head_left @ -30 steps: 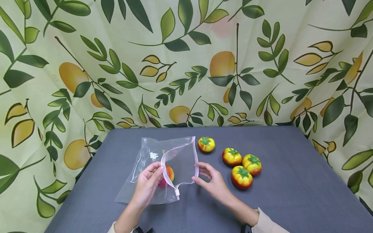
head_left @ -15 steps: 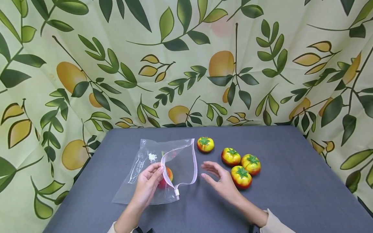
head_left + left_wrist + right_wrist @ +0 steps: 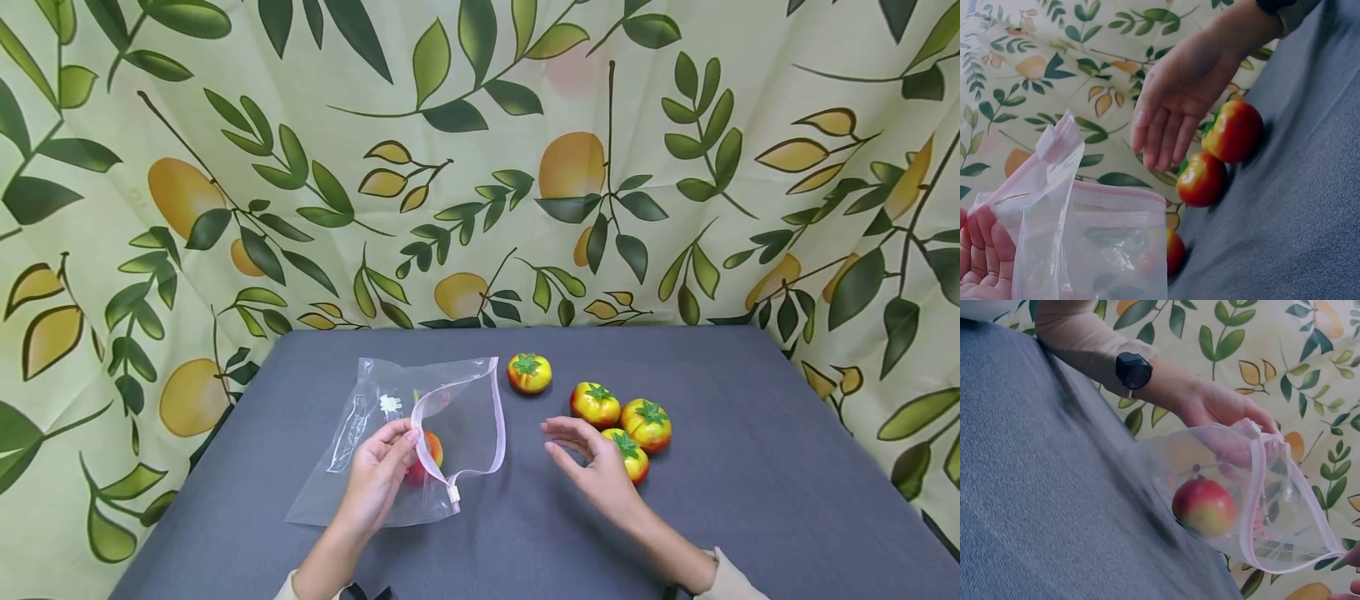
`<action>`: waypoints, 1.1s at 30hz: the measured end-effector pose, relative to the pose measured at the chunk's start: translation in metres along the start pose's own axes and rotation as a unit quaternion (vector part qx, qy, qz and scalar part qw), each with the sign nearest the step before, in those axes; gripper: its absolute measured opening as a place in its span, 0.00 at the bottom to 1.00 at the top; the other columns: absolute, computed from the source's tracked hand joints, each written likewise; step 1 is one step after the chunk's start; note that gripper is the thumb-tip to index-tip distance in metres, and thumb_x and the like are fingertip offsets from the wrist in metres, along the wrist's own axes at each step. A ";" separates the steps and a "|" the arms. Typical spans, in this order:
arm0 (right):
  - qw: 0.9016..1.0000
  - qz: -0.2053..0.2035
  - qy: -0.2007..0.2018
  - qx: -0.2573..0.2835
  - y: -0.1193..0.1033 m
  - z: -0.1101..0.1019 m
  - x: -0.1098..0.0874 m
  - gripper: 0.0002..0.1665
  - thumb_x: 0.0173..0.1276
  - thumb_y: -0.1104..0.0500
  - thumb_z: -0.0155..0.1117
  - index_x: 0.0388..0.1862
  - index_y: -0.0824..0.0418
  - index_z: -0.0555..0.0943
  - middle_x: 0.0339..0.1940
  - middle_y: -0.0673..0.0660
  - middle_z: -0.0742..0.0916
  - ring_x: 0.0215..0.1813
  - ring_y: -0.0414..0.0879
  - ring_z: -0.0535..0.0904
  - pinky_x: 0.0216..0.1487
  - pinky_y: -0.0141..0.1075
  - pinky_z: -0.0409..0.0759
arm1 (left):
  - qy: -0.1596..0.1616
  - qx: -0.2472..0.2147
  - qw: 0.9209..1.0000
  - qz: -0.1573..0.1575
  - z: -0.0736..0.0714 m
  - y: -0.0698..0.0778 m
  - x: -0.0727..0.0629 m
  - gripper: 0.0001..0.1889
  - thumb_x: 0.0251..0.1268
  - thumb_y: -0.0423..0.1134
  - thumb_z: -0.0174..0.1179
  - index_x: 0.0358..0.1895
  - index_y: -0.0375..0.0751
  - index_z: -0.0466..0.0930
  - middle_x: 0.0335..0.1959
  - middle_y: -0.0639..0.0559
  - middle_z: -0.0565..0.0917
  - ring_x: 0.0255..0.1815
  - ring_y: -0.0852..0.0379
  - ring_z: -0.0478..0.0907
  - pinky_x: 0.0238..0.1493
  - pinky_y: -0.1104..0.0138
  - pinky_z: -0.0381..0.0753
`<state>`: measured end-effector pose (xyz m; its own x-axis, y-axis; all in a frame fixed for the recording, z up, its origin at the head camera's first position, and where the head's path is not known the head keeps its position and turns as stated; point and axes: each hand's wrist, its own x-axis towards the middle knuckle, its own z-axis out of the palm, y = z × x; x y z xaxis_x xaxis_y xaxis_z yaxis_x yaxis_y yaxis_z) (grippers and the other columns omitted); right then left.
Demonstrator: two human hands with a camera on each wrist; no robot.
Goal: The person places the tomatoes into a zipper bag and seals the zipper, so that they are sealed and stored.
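Clear plastic bag [image 3: 351,437]: I see the left hand [image 3: 377,473] pinching its rim, a reddish fruit [image 3: 1204,506], perhaps an apple, hazy inside. Right of the bag, the right hand [image 3: 597,468] curves loosely near yellow-red fruits [image 3: 647,427].

A clear, pink-edged zip bag [image 3: 467,433] gapes open with a red-and-yellow fruit [image 3: 1204,507] inside; four glossy, green-topped tomatoes [image 3: 596,407] sit to its right, three clustered.

Hands [image 3: 377,473] [image 3: 602,473] apart, right one loose
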<state>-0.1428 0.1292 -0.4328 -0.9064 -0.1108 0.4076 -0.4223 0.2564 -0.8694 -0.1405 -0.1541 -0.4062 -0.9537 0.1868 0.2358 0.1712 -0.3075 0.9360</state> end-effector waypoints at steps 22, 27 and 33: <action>0.995 -0.021 0.099 0.010 0.007 -0.032 -0.020 0.18 0.54 0.79 0.65 0.45 0.74 0.78 0.42 0.33 0.85 0.42 0.26 0.83 0.47 0.19 0.80 | 0.009 0.000 1.000 -0.008 -0.002 0.000 0.002 0.12 0.70 0.27 0.47 0.41 0.47 0.79 0.33 0.63 0.82 0.35 0.70 0.80 0.45 0.76 0.81; 0.992 -0.030 0.125 0.014 0.007 -0.044 -0.025 0.20 0.52 0.81 0.65 0.46 0.77 0.77 0.43 0.40 0.87 0.44 0.31 0.85 0.49 0.19 0.79 | -0.012 -0.006 1.000 -0.001 -0.004 -0.001 0.001 0.15 0.72 0.27 0.45 0.42 0.49 0.79 0.33 0.63 0.84 0.36 0.68 0.83 0.47 0.75 0.82; 0.987 -0.015 0.152 -0.048 0.011 -0.059 -0.030 0.24 0.49 0.80 0.68 0.47 0.74 0.78 0.43 0.38 0.86 0.45 0.27 0.83 0.49 0.16 0.77 | -0.006 -0.005 1.000 -0.002 -0.005 -0.002 0.002 0.13 0.71 0.27 0.45 0.42 0.48 0.79 0.33 0.63 0.84 0.35 0.68 0.82 0.46 0.75 0.82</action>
<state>-0.1197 0.1921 -0.4384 -0.8423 0.1702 0.5114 -0.4338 0.3490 -0.8307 -0.1439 -0.1581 -0.4092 -0.9513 0.2001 0.2347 0.1642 -0.3157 0.9346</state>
